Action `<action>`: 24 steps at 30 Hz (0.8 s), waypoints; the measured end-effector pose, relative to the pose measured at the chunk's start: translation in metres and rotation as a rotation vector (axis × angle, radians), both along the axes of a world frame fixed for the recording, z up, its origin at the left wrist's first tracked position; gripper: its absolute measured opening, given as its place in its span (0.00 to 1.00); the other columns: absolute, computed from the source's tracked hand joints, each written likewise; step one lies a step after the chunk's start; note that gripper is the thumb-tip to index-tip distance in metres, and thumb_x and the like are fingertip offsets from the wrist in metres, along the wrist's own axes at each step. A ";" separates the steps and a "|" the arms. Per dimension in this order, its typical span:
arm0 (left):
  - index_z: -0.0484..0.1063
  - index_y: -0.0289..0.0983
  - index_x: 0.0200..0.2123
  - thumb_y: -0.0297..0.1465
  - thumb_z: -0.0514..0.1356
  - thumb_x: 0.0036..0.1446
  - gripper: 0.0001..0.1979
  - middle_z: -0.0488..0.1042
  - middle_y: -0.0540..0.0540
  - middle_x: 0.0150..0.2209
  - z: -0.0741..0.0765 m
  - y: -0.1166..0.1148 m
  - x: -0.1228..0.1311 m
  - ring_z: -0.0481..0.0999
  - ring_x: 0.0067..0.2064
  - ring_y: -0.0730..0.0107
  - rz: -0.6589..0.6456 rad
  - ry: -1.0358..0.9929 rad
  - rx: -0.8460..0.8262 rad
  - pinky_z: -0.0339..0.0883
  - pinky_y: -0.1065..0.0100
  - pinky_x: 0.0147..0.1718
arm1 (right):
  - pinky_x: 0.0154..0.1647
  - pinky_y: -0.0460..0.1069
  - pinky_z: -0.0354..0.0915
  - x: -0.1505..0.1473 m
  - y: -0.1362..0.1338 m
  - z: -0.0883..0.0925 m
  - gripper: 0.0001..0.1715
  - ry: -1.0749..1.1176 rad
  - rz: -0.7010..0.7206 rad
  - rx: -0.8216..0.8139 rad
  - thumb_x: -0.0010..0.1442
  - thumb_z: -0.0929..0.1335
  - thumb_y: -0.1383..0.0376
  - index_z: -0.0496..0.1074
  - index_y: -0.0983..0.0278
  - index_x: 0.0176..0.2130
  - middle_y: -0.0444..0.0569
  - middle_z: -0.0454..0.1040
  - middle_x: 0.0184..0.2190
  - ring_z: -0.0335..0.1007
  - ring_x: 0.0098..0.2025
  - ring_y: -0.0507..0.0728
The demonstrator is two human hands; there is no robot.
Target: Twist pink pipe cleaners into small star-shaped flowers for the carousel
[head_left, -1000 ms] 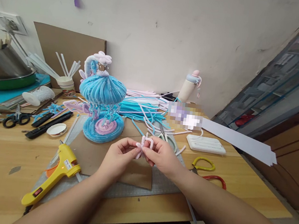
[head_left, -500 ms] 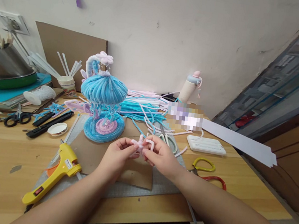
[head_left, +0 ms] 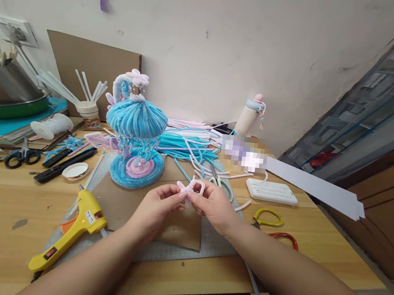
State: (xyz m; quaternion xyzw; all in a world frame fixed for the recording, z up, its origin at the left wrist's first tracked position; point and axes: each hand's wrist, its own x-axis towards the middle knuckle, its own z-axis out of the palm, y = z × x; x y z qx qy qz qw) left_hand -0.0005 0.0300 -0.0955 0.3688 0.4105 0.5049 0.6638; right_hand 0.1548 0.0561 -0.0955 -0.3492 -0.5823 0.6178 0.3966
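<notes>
A small pale pink shape of bent fuzzy stems [head_left: 189, 189] is held between both hands, above the cardboard [head_left: 187, 227]. My left hand [head_left: 156, 204] pinches its left side between thumb and fingers. On the other side, my right hand [head_left: 213, 204] grips it, with a pink loop standing up by the fingertips. Behind and to the left stands a blue fuzzy jellyfish-like piece [head_left: 137, 118] on a round blue and pink base [head_left: 135, 180]. Blue and pink stems [head_left: 183, 143] lie in a heap behind my hands.
A yellow glue gun [head_left: 83, 220] lies at the left, near my left forearm. Red and yellow-handled scissors [head_left: 269, 217] and a white power bank [head_left: 271, 191] are at the right. Green-handled scissors [head_left: 226, 188] lie behind my right hand.
The pink shape has turned slightly, and its loop now shows more openly. My right hand has shifted a little and its fingers have changed their grip.
</notes>
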 end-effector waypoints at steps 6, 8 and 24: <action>0.74 0.34 0.25 0.33 0.67 0.45 0.09 0.71 0.49 0.27 0.000 -0.001 -0.001 0.68 0.30 0.75 0.019 0.099 0.069 0.62 0.74 0.29 | 0.19 0.44 0.48 0.000 -0.001 0.002 0.15 -0.033 0.012 0.034 0.53 0.69 0.56 0.66 0.65 0.29 0.39 0.62 0.21 0.51 0.20 0.46; 0.73 0.35 0.25 0.33 0.67 0.45 0.08 0.71 0.50 0.28 0.000 -0.001 -0.001 0.68 0.30 0.75 0.010 0.054 0.053 0.61 0.74 0.29 | 0.19 0.44 0.48 0.000 -0.001 0.002 0.15 -0.040 0.022 0.034 0.53 0.69 0.56 0.66 0.65 0.29 0.39 0.62 0.21 0.51 0.20 0.46; 0.74 0.34 0.31 0.29 0.64 0.50 0.05 0.74 0.47 0.29 -0.001 0.000 -0.007 0.71 0.31 0.74 -0.171 -0.245 -0.213 0.65 0.74 0.29 | 0.20 0.43 0.49 0.001 0.001 0.005 0.14 -0.031 0.077 0.090 0.54 0.69 0.57 0.66 0.65 0.28 0.40 0.65 0.21 0.52 0.21 0.46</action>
